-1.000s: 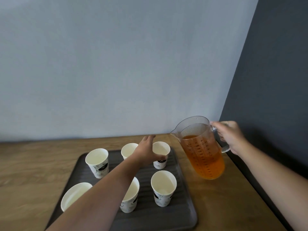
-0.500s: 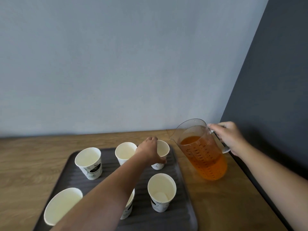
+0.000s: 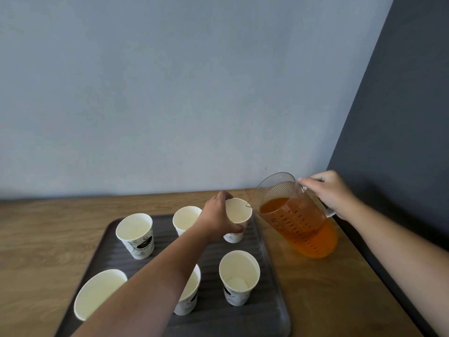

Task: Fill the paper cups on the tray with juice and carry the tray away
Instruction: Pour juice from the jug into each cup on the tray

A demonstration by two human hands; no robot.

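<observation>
A dark ribbed tray (image 3: 269,310) on the wooden table holds several empty white paper cups. My left hand (image 3: 216,218) is wrapped around the far right cup (image 3: 239,211), which leans toward the pitcher. My right hand (image 3: 328,193) grips the handle of a clear pitcher (image 3: 301,227) of orange juice, tilted left with its spout at that cup's rim. No juice is flowing. Other cups stand at far left (image 3: 136,233), far middle (image 3: 185,217), near right (image 3: 239,276) and near left (image 3: 97,293); my forearm covers part of the near middle cup (image 3: 190,295).
The wooden table (image 3: 328,300) runs to a pale wall behind and a dark wall on the right. Bare wood lies to the left of the tray and to its right, under the pitcher.
My left hand has closed on the far right cup and tipped it toward the pitcher. My right hand has tilted the pitcher further left, bringing its spout to the cup's rim.
</observation>
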